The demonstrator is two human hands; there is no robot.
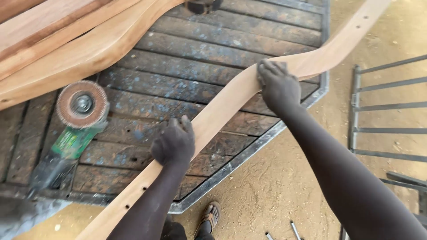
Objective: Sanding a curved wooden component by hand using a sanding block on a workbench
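A long curved wooden piece (224, 100) with small drilled holes runs diagonally from the lower left to the upper right, lying over a worn plank table (178, 66). My left hand (173, 143) grips its lower part, fingers curled over the edge. Farther up, at the bend, my right hand (278, 84) presses flat on the piece. An angle grinder (73, 129) with a green body and a round flap disc lies on the table to the left of my left hand.
More curved and straight wooden pieces (66, 40) are stacked at the table's upper left. The table has a metal rim (249, 149). A metal frame with bars (387, 106) stands on the sandy ground at right. My sandalled foot (209, 215) shows below the table's edge.
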